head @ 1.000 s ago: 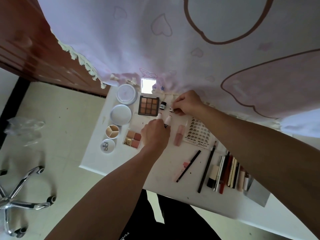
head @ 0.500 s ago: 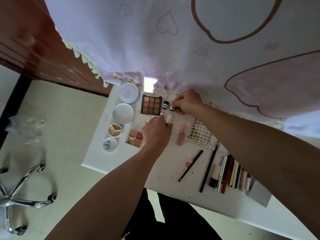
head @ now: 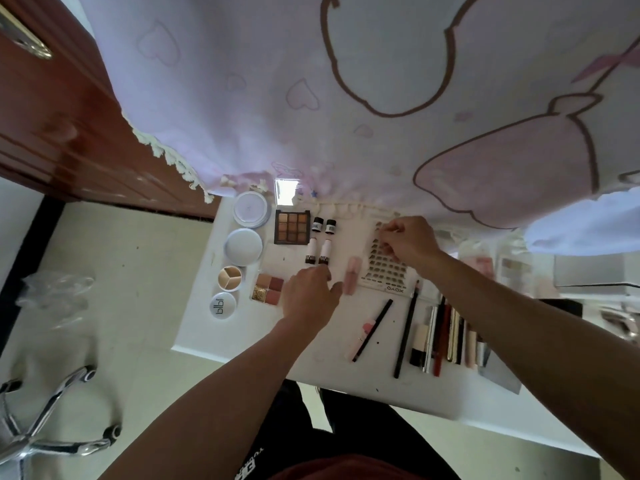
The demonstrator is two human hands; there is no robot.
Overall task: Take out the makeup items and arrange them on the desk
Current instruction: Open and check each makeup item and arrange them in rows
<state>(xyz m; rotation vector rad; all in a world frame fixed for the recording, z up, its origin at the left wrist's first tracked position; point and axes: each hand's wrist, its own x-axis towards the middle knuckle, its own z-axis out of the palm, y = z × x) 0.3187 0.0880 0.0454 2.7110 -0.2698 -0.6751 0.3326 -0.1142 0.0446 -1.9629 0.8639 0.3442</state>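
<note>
False-nail card [head: 384,268]: on counter [head: 242,341], just right of pink gloss tube [head: 351,277]. Likely light, thin, bendy, and tips may pop off, so take by bare edge and keep flat.

Right grip [head: 407,239] pinches card's far edge. Left grip [head: 308,299] loose, nothing seen in it, just beside gloss tube.

Counts:
- round white compacts [head: 244,245]: two
- black-capped bottles [head: 317,224]: two
- white tubes [head: 310,251]: two
- nine-pan palette [head: 292,226]: one
- four-pan palette [head: 268,288]: one
- split concealer pot [head: 230,277]: one
- loose black pencils [head: 407,332]: two
- stick row [head: 446,334] at right: too packed to count

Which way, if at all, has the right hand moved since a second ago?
Yes. The right hand went rightward, away from the eyeshadow palette, to the far end of the nail-tip sheet.
</note>
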